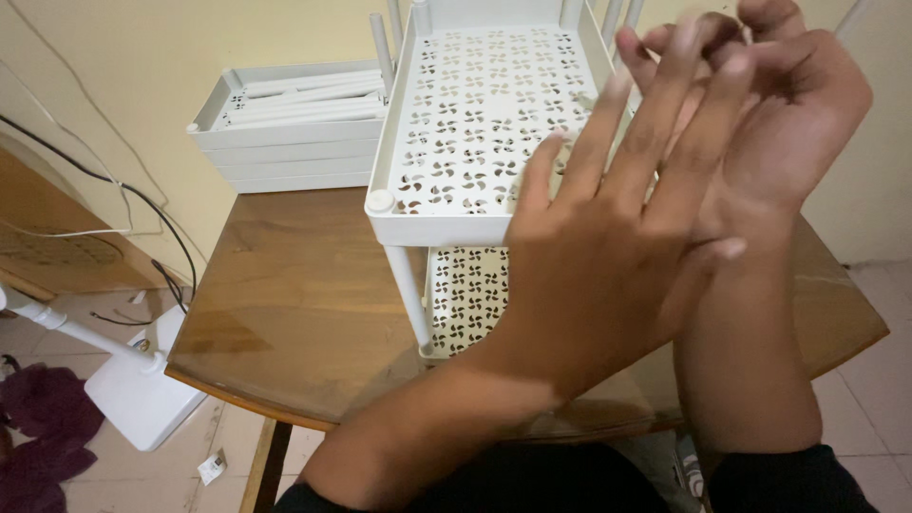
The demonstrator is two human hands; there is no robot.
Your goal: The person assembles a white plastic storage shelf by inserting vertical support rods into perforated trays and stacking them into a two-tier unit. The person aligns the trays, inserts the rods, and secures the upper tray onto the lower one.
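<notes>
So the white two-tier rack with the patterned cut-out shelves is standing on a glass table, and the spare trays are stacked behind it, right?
Not quite: the table is brown wood with a glossy top, not glass, as the head view shows. The rest holds: the white two-tier rack with patterned cut-out shelves stands on it, and the spare trays are stacked behind it, to the left.

A cream wall (142,57) backs the scene, thin dark and white cables (123,195) trailing down it at the left. A brown wooden table (285,304) with a glossy top stands in front — soft light reflects near its front edge. Below lies a pale tiled floor (864,399), where a white fan base (142,394) and purple cloth (43,418) sit at the left.
</notes>
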